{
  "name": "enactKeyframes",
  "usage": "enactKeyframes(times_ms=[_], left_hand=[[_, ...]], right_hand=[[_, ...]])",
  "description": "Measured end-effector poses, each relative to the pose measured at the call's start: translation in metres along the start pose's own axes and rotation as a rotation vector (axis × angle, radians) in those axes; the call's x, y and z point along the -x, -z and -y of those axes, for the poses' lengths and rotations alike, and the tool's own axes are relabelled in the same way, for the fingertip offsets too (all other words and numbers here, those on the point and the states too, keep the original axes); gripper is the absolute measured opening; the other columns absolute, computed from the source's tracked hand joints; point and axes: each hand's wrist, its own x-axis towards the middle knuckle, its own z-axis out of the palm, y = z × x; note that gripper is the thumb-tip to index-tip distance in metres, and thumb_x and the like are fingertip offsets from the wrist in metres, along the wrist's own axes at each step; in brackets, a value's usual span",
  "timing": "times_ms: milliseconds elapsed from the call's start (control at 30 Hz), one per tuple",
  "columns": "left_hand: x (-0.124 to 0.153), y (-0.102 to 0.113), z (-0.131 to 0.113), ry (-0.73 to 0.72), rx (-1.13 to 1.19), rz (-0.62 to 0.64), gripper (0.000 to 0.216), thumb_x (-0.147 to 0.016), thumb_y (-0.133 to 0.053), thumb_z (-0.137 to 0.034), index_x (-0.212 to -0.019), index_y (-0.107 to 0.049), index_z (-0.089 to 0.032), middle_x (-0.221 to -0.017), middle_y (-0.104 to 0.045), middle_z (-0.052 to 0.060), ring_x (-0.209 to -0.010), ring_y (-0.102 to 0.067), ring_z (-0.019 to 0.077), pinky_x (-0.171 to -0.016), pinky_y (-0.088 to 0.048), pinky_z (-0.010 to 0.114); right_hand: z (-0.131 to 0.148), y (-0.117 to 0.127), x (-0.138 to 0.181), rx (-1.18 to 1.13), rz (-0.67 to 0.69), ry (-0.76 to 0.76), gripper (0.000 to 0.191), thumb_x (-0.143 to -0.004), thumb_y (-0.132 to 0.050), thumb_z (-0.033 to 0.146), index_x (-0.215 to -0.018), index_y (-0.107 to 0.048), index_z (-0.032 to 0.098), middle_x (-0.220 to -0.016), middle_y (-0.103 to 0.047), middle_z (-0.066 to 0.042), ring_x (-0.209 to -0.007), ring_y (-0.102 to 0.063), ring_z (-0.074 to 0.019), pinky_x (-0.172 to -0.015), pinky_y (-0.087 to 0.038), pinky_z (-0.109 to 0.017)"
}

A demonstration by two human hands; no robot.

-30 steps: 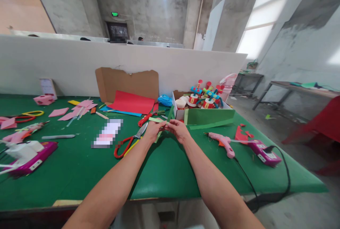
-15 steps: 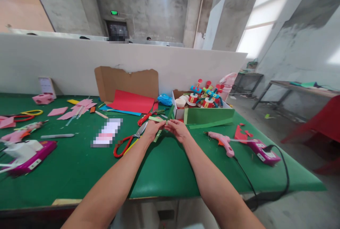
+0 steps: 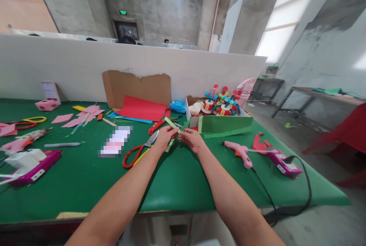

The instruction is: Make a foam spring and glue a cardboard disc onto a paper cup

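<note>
Both my hands meet over the green table [image 3: 177, 181], pinching crossed green paper strips [image 3: 174, 127]. My left hand [image 3: 165, 138] is closed on the strips from the left, and my right hand [image 3: 192, 139] is closed on them from the right. One light green strip sticks up to the left and a darker one to the right. Red-handled scissors [image 3: 139, 150] lie just left of my left hand.
A pink glue gun [image 3: 239, 152] and a magenta power strip [image 3: 283, 163] with a black cable lie to the right. A box with craft figures [image 3: 221, 106] and green card stands behind. Red paper [image 3: 141, 109], cardboard, pink scraps and another power strip [image 3: 31, 166] lie left.
The strips have been turned between my fingers. The light green end now points up to the left. My hands have stayed in the same place.
</note>
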Motion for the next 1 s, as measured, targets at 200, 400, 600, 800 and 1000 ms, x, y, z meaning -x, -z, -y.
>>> enactKeyframes(times_ms=[200, 400, 600, 800, 1000], left_hand=[[0.0003, -0.0008, 0.0001, -0.012, 0.042, -0.009, 0.042, -0.049, -0.084, -0.042, -0.07, -0.061, -0.014, -0.06, -0.06, -0.001, -0.052, -0.052, 0.0086, -0.053, -0.041, 0.022], [0.001, -0.0018, -0.0013, -0.04, 0.039, -0.017, 0.041, -0.048, -0.084, -0.041, -0.067, -0.059, -0.015, -0.06, -0.059, -0.001, -0.053, -0.053, 0.009, -0.054, -0.041, 0.022], [0.0002, -0.0019, 0.0034, -0.013, -0.032, -0.005, 0.041, -0.05, -0.083, -0.042, -0.068, -0.06, -0.014, -0.062, -0.062, 0.001, -0.056, -0.055, 0.0102, -0.054, -0.04, 0.022], [-0.0026, 0.0, 0.006, -0.078, -0.065, -0.036, 0.037, -0.05, -0.083, -0.039, -0.065, -0.06, -0.014, -0.059, -0.061, 0.0, -0.055, -0.054, 0.0104, -0.056, -0.04, 0.023], [-0.0027, 0.0006, 0.0031, -0.12, -0.113, -0.021, 0.034, -0.047, -0.084, -0.036, -0.06, -0.061, -0.014, -0.058, -0.061, -0.001, -0.057, -0.054, 0.0107, -0.061, -0.044, 0.025]], right_hand=[[-0.0021, -0.0067, 0.001, 0.035, -0.09, 0.113, 0.027, -0.052, -0.083, 0.017, -0.062, -0.058, 0.016, -0.052, -0.062, 0.003, -0.049, -0.061, -0.0094, -0.058, -0.054, -0.022], [-0.005, -0.0095, -0.0001, 0.048, -0.148, 0.158, 0.028, -0.052, -0.083, 0.02, -0.063, -0.058, 0.016, -0.054, -0.063, 0.003, -0.05, -0.062, -0.0099, -0.063, -0.055, -0.025], [-0.007, -0.0085, -0.0015, 0.026, -0.151, 0.203, 0.033, -0.049, -0.086, 0.025, -0.062, -0.057, 0.017, -0.057, -0.065, 0.002, -0.057, -0.065, -0.0129, -0.064, -0.057, -0.026], [-0.0075, -0.0068, -0.0014, -0.009, -0.089, 0.155, 0.033, -0.049, -0.087, 0.023, -0.061, -0.057, 0.016, -0.06, -0.068, 0.0, -0.059, -0.067, -0.0129, -0.065, -0.058, -0.026], [-0.0041, -0.0063, -0.0009, -0.028, -0.087, 0.078, 0.029, -0.056, -0.086, 0.022, -0.06, -0.058, 0.015, -0.057, -0.067, -0.001, -0.054, -0.064, -0.0106, -0.062, -0.057, -0.023]])
